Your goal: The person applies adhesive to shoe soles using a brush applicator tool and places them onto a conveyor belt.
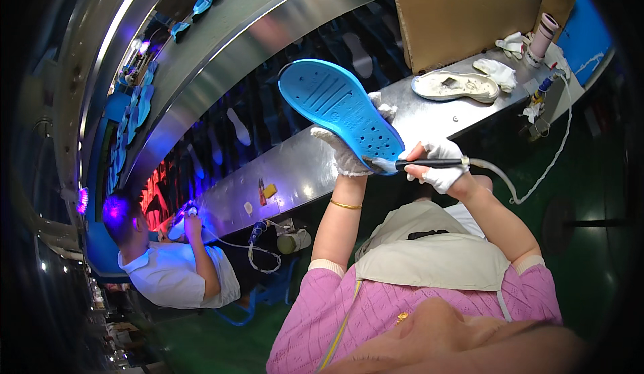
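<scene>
A blue shoe sole (329, 99), with grooves at its front and small holes at its heel, is held up over the bench edge. My left hand (343, 154), in a white glove, grips it from beneath; the sole hides most of the fingers. In my right hand (439, 166), wearing a white glove with bare fingertips, is a black-handled brush (429, 163). A pale hose (498, 181) runs from the handle's rear end. The brush tip touches the heel end of the sole, near its rim.
On the metal bench (409, 116) lie a whitish shoe-shaped tray (456, 87), white gloves (495, 73) and a pink tumbler (545, 35). A cardboard sheet (463, 18) stands behind. Left, a co-worker (178, 266) handles a sole under purple light; blue soles (137, 109) line a conveyor.
</scene>
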`<state>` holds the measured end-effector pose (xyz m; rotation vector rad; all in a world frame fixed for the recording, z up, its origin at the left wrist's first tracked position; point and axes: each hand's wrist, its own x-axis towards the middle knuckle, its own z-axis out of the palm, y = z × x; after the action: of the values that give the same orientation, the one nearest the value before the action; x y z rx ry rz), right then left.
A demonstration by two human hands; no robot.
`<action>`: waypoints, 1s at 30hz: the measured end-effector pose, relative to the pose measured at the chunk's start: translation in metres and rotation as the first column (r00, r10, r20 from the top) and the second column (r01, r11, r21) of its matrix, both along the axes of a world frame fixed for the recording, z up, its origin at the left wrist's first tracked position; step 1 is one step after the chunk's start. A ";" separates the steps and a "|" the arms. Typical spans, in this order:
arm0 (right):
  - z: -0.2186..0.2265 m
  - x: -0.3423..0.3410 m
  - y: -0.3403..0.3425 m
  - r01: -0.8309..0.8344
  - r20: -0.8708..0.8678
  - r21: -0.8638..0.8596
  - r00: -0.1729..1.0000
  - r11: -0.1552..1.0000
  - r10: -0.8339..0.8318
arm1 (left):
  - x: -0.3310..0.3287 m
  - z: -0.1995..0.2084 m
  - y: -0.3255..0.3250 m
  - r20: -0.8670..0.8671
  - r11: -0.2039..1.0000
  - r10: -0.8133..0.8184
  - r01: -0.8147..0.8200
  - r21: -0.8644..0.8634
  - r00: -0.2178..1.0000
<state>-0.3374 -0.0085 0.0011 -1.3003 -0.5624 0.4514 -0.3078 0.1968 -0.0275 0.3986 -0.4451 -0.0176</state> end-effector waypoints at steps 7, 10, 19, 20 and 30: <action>0.001 0.014 -0.006 0.087 -0.080 -0.060 0.993 0.994 -0.091 | 0.007 0.008 0.008 -0.053 0.946 0.018 0.000 0.324 0.998; 0.008 0.022 -0.012 -0.005 -0.058 -0.281 0.998 0.960 -0.011 | 0.010 0.016 0.012 -0.082 0.840 0.025 0.024 0.542 0.996; 0.024 0.030 -0.018 -0.113 -0.219 -0.313 0.975 0.943 0.044 | 0.028 0.038 0.008 -0.359 0.585 0.060 0.259 0.769 0.931; 0.022 0.028 -0.016 -0.088 -0.149 -0.375 0.988 0.923 0.034 | 0.031 0.038 0.006 -0.399 0.544 0.104 0.284 0.790 0.911; 0.020 0.043 -0.015 0.004 0.105 -0.463 0.993 0.886 0.051 | 0.048 0.035 0.005 -0.470 0.426 0.153 0.371 0.825 0.869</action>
<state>-0.2943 -0.0236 0.0211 -1.7890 -0.5868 0.5557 -0.2602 0.2016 0.0075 1.4354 0.1102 -0.5225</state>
